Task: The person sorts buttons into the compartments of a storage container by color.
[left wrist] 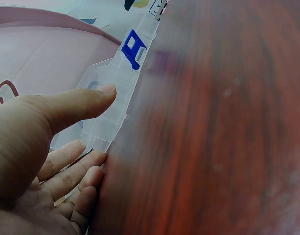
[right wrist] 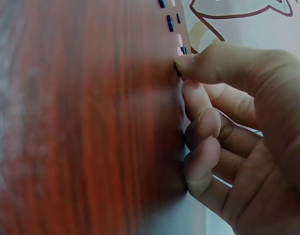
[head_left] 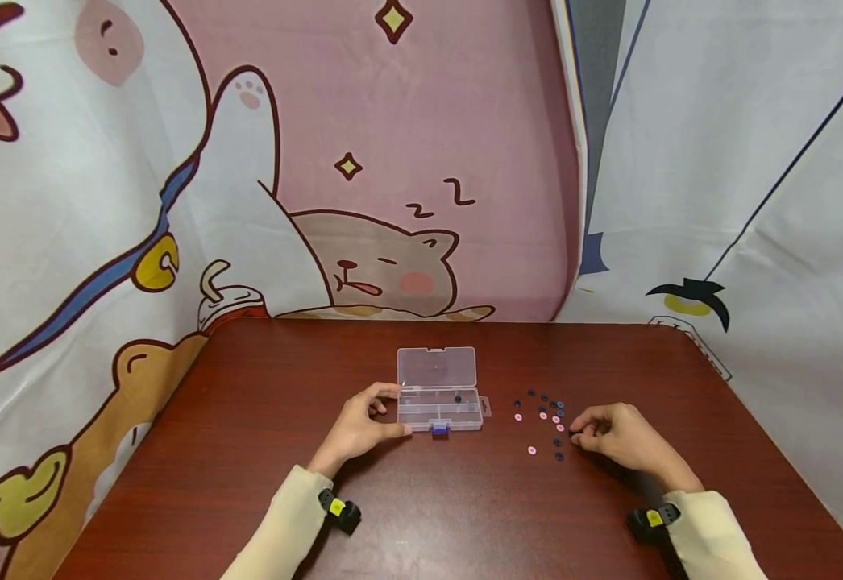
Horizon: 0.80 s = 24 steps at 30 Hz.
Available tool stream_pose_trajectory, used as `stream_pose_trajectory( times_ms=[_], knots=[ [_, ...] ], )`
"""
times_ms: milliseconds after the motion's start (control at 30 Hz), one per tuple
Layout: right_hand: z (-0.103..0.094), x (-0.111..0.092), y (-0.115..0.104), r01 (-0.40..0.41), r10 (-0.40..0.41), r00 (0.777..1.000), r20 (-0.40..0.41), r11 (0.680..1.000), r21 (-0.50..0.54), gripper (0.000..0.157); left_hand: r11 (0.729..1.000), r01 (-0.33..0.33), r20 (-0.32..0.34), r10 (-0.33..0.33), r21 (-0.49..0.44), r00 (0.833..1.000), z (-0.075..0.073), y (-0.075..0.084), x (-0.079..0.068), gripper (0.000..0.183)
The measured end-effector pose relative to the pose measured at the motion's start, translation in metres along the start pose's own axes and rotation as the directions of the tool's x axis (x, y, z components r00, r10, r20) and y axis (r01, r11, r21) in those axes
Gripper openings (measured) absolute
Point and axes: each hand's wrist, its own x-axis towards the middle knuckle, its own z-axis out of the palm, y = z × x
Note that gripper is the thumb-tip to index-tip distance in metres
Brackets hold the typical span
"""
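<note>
A clear plastic compartment box (head_left: 439,409) lies on the table with its lid (head_left: 436,367) raised at the back and a blue latch (left wrist: 134,49) at the front. One small dark piece (head_left: 458,399) sits in a rear compartment. My left hand (head_left: 365,420) holds the box by its left end, thumb at the front corner, fingers toward the back. To the right of the box, my right hand (head_left: 620,435) pinches a small dark button (right wrist: 179,74) between thumb and index finger, low over the tabletop; most of it is hidden by the fingertips.
Several loose buttons lie between box and right hand, among them a pink button (head_left: 532,450) and a dark blue button (head_left: 559,457). A hanging tab (head_left: 485,406) sticks out from the box's right end. Printed cloth (head_left: 508,161) hangs behind the brown table (head_left: 284,362).
</note>
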Motion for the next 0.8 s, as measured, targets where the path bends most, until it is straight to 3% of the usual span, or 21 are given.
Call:
stream_pose_trajectory(
  times_ms=[300,800],
  knots=[
    [0.0002,0.0009,-0.0001,0.012,-0.013,1.000,-0.021,1.000,-0.025,0.006,1.000,-0.002,0.000,0.002,0.005,1.000,0.0006,0.0008,0.0002,0.065],
    [0.0006,0.0016,-0.0033,-0.017,0.016,1.000,-0.025,0.999,-0.052,0.007,1.000,-0.010,0.000,0.010,0.009,1.000,-0.0009,-0.0004,0.0000,0.065]
  ],
)
